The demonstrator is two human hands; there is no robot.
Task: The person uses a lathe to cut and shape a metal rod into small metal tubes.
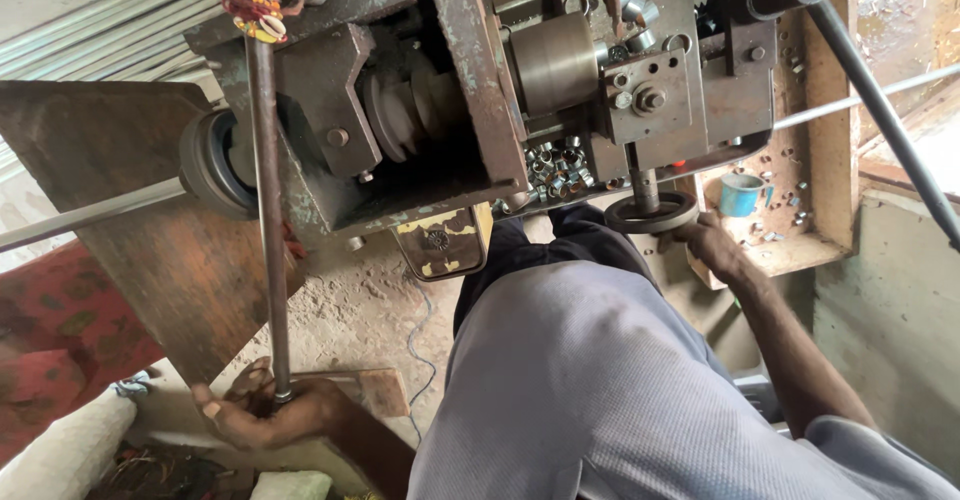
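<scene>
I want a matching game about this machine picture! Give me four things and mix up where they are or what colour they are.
Things:
1. left hand
2. right hand
3. small cup
4. cloth

Clues:
A. blue, standing on the wooden shelf among scattered metal bits
B. at the round handwheel under the machine
C. red and patterned, lying at the far left
D. gripping the bottom end of the long metal lever

Pairs: 1-D, 2-B, 3-A, 4-C
</scene>
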